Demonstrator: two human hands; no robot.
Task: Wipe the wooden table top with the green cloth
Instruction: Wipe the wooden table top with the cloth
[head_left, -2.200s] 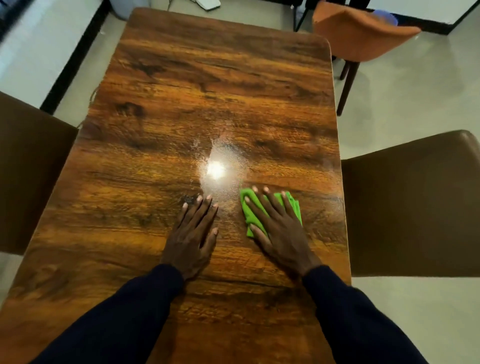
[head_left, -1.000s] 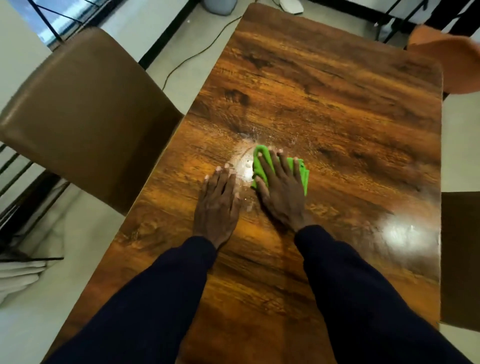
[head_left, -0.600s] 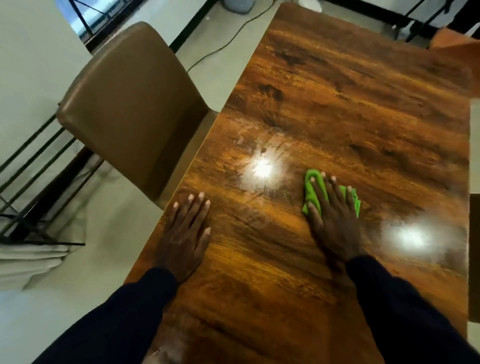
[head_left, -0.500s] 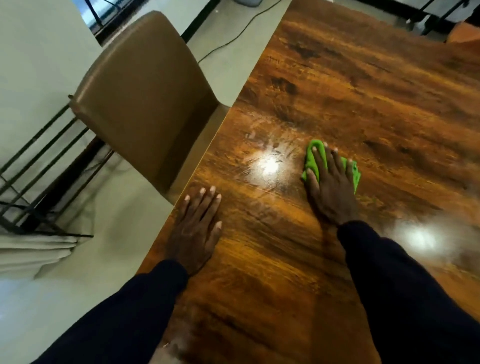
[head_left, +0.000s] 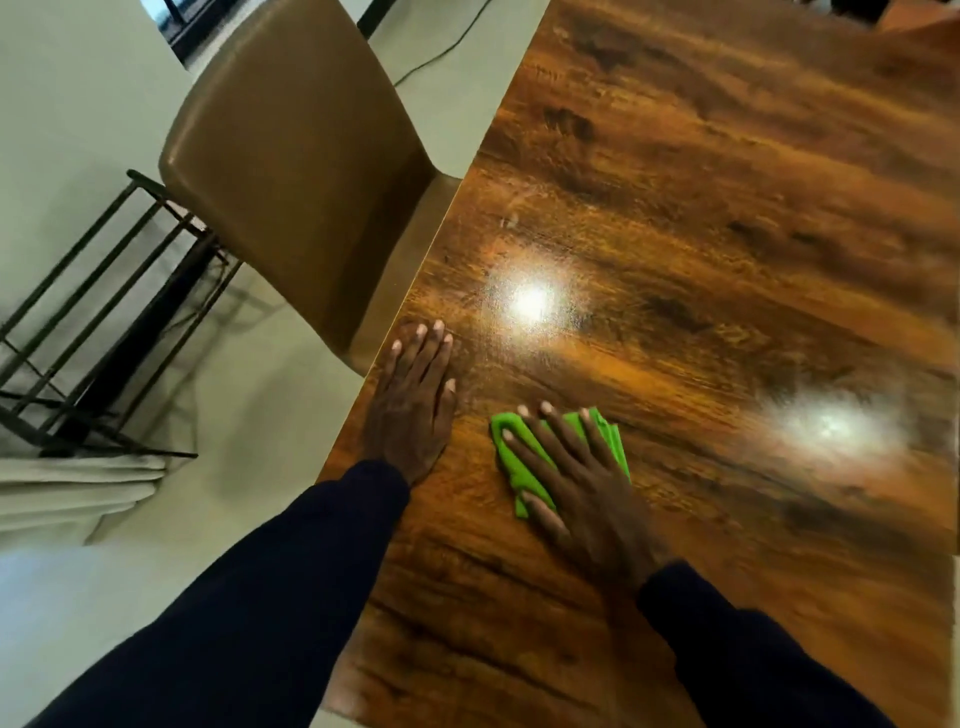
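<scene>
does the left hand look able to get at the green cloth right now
Probably yes: the left hand lies flat on the table top beside the green cloth, with bare wood between. The right hand covers most of the cloth, leaving its left edge free.

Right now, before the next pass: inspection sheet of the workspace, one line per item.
Surface: wooden table top, glossy, with two bright light reflections.
Job's things: green cloth lies on the table top, partly covered by the right hand.
Clutter: nothing seen.
Hands: left hand lies flat on the table top by its left edge, fingers straight; right hand presses the cloth with spread fingers.
Cables: one dark cable on the floor beyond the chair.
Surroundings: tan chair at the table's left side; black metal rack and pale folded fabric further left.
</scene>
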